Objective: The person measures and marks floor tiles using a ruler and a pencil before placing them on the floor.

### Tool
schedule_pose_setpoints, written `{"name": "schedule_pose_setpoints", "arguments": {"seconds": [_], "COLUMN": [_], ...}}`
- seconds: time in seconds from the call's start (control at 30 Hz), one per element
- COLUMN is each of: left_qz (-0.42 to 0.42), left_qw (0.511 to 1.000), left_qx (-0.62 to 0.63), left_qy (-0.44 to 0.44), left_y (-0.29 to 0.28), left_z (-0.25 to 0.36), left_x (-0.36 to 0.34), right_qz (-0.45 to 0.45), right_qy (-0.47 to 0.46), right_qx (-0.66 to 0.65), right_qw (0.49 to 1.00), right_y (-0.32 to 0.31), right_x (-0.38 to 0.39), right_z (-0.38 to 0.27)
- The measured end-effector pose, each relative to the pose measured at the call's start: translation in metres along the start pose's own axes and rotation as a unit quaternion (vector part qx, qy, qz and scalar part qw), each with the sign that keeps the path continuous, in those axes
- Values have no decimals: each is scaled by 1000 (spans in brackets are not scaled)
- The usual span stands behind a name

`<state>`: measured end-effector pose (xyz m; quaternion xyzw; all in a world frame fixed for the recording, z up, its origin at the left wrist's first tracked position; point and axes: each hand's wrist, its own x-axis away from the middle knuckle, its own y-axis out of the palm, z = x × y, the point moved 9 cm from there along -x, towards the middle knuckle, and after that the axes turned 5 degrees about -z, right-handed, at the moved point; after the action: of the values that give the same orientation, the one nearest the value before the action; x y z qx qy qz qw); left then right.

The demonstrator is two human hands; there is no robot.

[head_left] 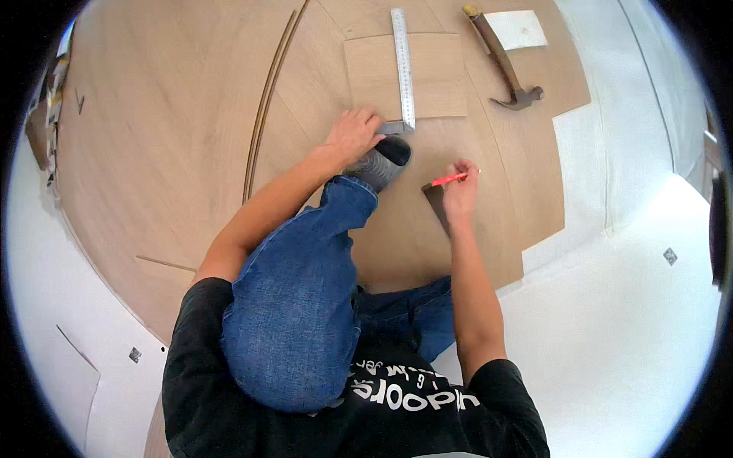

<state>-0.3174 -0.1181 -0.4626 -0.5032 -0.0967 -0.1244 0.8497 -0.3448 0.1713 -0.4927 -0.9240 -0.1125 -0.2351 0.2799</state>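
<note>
My left hand (353, 133) grips the short arm of a metal square (403, 72), just above my shoe (379, 164). The square's ruled blade lies upright in the picture across a loose light wood board (366, 72). My right hand (461, 198) holds a red pencil or marker (444, 179) to the right of the shoe, its tip pointing left above a dark narrow shape (435, 198) on the planks that I cannot make out. My bent leg (290, 298) in blue jeans rises between my arms.
A claw hammer (504, 61) lies at the upper right by a white pad (519, 29). Long thin strips (261, 122) run along the wood planks (153, 114) left of the board. White underlay (611, 320) borders the planks at right, and stacked pieces (47, 114) lie at the far left edge.
</note>
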Motion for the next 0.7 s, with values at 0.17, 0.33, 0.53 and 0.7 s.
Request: {"name": "schedule_pose_setpoints", "arguments": {"seconds": [0.17, 0.33, 0.53, 0.7], "left_qz": [-18, -7, 8, 13], "left_qw": [999, 996, 996, 997], "left_qx": [16, 82, 86, 66], "left_qy": [-28, -41, -13, 26], "left_y": [0, 7, 9, 17], "left_z": [-7, -11, -17, -10], "left_x": [-2, -10, -6, -4], "right_qz": [-86, -77, -80, -38], "right_qy": [-42, -138, -82, -134], "right_qx": [278, 393, 372, 353], "right_qw": [956, 906, 921, 925], "right_y": [-3, -19, -35, -53], "right_x": [52, 87, 58, 43], "right_z": [2, 41, 41, 31]}}
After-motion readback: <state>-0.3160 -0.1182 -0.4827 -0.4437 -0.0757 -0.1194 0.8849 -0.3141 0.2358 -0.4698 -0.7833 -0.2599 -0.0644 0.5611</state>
